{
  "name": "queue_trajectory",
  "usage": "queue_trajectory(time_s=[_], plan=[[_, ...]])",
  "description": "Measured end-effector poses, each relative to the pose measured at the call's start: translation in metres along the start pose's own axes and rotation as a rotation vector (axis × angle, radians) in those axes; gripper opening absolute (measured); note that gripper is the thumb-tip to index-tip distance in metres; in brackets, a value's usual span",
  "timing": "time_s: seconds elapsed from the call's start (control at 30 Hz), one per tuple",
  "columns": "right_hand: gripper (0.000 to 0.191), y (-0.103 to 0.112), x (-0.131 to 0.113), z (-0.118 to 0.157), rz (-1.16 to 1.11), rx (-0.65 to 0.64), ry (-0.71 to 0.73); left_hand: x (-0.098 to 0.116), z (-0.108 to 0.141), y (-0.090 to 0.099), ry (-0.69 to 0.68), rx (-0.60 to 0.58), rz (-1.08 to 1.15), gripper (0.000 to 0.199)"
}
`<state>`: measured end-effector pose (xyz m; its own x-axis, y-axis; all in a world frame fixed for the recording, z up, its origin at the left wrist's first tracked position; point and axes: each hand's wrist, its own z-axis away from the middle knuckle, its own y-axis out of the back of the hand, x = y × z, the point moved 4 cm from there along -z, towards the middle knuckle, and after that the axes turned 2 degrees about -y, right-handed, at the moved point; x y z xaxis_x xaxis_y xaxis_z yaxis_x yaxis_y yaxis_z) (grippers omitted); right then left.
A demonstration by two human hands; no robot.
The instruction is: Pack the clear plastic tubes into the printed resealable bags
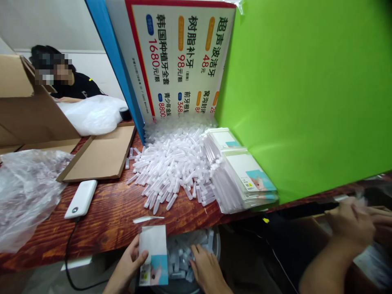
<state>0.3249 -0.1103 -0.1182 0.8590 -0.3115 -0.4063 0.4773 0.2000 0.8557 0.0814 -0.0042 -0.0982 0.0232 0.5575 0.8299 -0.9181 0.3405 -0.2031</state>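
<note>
My left hand (131, 259) pinches a flat packet (154, 255) upright between thumb and fingers; it has a white upper part and a teal printed picture low down. Just right of it, over a round bucket (218, 245) below the table edge, is my right hand (208, 267). Its fingers are curled in among small clear plastic tubes (179, 261), and what they pinch is hidden. A large heap of similar white capped tubes (174, 163) lies on the table, beside stacked packets (245, 175) with the same teal print.
A green panel (306, 90) and a printed price board (183, 57) stand behind the heap. On the wooden table (107, 220) are a white power bank (81, 199) with a cable, a cardboard tray (101, 153) and plastic film (27, 192). A co-worker's arm (333, 253) is at right; another person (76, 83) sits behind.
</note>
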Motion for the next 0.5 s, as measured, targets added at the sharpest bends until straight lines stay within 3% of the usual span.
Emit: queue_trajectory(time_s=[0.1, 0.2, 0.27, 0.4, 0.5], plan=[[0.034, 0.008, 0.002, -0.001, -0.121, 0.047, 0.018, 0.005, -0.002, -0.017, -0.032, -0.018, -0.024, 0.086], [0.016, 0.044, 0.006, -0.010, -0.459, 0.046, 0.015, 0.012, -0.002, -0.037, -0.057, -0.168, -0.063, 0.077], [0.017, 0.072, 0.007, -0.017, -0.688, 0.023, 0.012, 0.018, -0.002, -0.047, -0.076, -0.285, -0.076, 0.073], [0.016, 0.118, -0.007, -0.028, -0.845, 0.006, 0.210, 0.036, 0.000, -0.063, -0.072, -0.400, -0.098, 0.070], [0.016, 0.128, -0.020, -0.034, -0.965, -0.140, 0.329, 0.047, 0.001, -0.071, -0.044, -0.449, -0.110, 0.067]])
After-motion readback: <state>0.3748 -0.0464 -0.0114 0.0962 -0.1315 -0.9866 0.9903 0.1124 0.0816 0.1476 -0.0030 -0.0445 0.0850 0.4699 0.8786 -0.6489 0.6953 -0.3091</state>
